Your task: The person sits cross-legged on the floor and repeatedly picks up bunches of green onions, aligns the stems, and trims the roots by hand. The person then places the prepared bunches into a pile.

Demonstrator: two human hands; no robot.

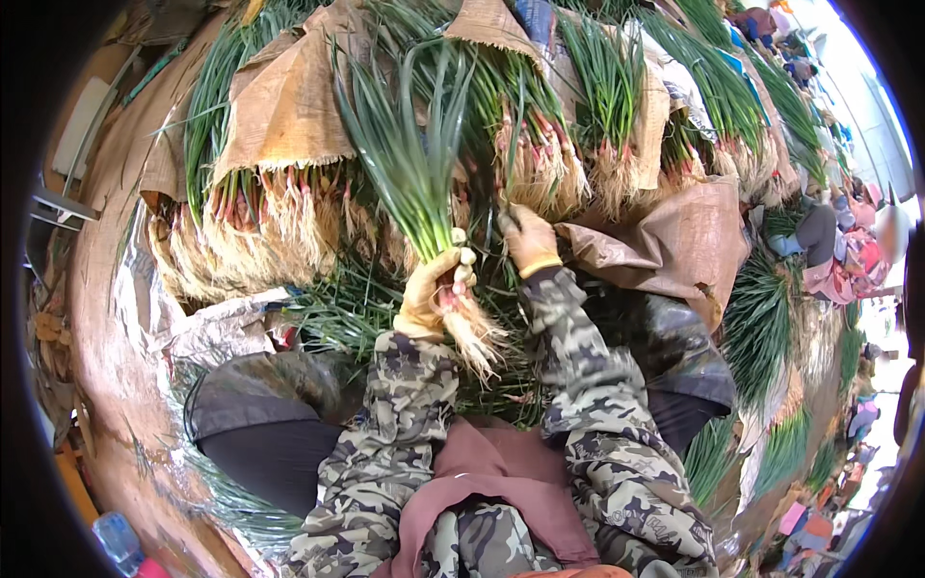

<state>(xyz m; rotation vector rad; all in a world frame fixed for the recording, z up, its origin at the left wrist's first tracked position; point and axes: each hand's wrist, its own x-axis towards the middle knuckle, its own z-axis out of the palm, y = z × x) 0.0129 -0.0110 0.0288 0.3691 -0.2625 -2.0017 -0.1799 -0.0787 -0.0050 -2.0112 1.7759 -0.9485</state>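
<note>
My left hand (423, 295), in a pale yellow work glove, grips a bunch of green onions (426, 202) near its base. The leaves fan upward; small white bulbs show beside the fingers, and pale roots hang below the fist. To its right, my gloved right hand (531, 235) reaches towards the standing onions, fingers curled. A thin green leaf rises by its fingertips, but blur hides whether they pinch it. Loose onion greens (340, 311) lie below and between my hands. In front stand upright onion bundles (538, 152) with reddish stems and tangled roots.
Burlap sacking (289, 108) partly covers the bundles. A brown woven sheet (672, 246) lies right of my right hand, near my bent knee (679, 354). More onion greens (755, 325) lie further right, where other people (845, 246) sit. A clear bottle (118, 542) stands lower left.
</note>
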